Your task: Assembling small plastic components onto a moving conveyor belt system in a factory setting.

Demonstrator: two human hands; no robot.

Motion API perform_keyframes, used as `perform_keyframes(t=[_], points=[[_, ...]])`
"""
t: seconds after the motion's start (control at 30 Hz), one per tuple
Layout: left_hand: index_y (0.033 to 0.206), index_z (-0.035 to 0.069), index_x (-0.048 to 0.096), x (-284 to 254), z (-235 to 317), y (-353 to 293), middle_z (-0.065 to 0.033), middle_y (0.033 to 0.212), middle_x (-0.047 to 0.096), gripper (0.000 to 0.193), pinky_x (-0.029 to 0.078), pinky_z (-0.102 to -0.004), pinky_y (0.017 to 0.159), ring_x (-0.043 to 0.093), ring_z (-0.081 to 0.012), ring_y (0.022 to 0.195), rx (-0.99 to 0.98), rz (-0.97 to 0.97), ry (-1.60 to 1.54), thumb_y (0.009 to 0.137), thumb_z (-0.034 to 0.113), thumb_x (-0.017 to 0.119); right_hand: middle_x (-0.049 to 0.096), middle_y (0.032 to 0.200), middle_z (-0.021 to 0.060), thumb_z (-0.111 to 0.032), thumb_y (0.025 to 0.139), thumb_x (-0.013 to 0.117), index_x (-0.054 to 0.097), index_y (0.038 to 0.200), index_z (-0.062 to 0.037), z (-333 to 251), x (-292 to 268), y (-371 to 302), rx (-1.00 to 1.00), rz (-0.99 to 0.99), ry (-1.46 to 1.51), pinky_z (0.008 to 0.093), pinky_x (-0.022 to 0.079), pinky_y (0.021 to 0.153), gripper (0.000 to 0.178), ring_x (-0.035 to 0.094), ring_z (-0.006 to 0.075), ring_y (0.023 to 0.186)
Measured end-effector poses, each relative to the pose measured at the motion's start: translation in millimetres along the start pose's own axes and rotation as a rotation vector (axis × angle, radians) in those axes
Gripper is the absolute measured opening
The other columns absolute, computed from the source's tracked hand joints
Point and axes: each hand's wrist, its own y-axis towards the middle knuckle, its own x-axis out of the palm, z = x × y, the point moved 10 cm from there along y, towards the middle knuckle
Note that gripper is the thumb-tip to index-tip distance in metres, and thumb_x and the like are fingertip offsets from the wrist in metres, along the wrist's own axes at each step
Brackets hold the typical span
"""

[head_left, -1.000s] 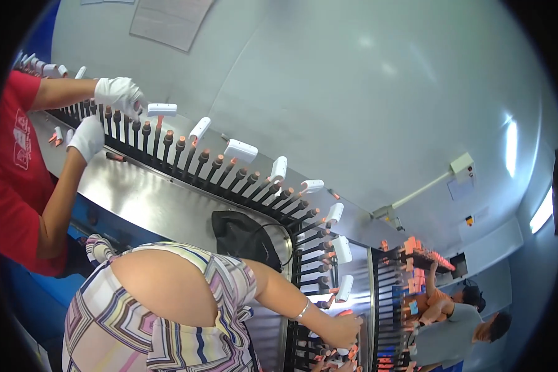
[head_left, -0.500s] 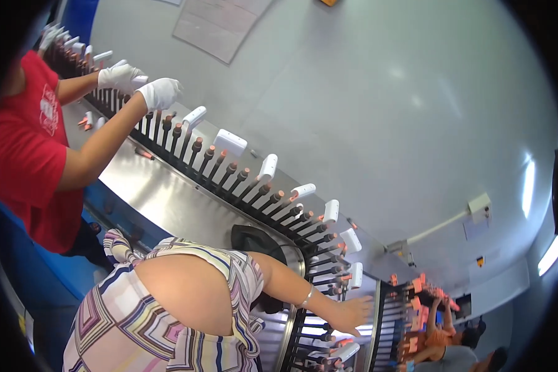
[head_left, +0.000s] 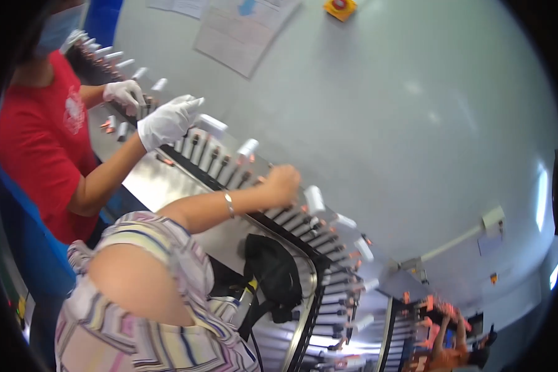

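Observation:
My left hand (head_left: 283, 184), with a silver bangle at the wrist, reaches over a curved line of black pegs (head_left: 304, 228). Its fingers are curled closed; whether anything lies inside I cannot make out. The pegs have pinkish-orange tips. Several of them carry white block-shaped plastic parts (head_left: 314, 199), and one stands just right of my hand. Another white part (head_left: 248, 149) is up to its left. My forearm comes out of a patterned sleeve (head_left: 161, 232). My right hand is out of view.
A co-worker in a red shirt (head_left: 40, 146) works at the left, with white-gloved hands (head_left: 166, 126) over the same line. A black bag (head_left: 270, 273) with straps lies on the metal table. More people (head_left: 452, 356) are at the far right. The grey wall holds papers (head_left: 242, 37) and a red button (head_left: 339, 5).
My left hand has swung up and left from the line's lower right, and its spread fingers have curled closed. The view has shifted. The co-worker's gloved hands have moved farther apart.

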Motion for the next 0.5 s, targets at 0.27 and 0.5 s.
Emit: perform_keyframes(t=[0.27,0.5], points=[[0.13,0.005,0.051,-74,-88,-17,-0.0217,0.125,0.054,0.057,0.041,-0.0451,0.101,0.05,-0.0356,0.121,-0.101,0.407,0.327,0.083,0.031,0.068,0.055,0.123,0.0224,-0.039,0.099,0.051,0.051,0.128,0.0046,7,-85,-42,0.085,0.126,-0.271,0.0433,0.048,0.09,0.052,0.055,0.0373,0.109],[0.134,0.006,0.047,-149,94,-44,-0.0184,0.138,0.046,0.061,0.035,-0.0465,0.108,0.042,-0.0358,0.13,0.589,0.675,-0.408,0.078,0.012,0.072,0.048,0.136,0.0249,-0.012,0.078,0.068,0.039,0.138,0.0096,6,-25,-40,0.114,0.043,-0.499,0.0432,0.036,0.108,0.069,0.047,0.0401,0.125]])
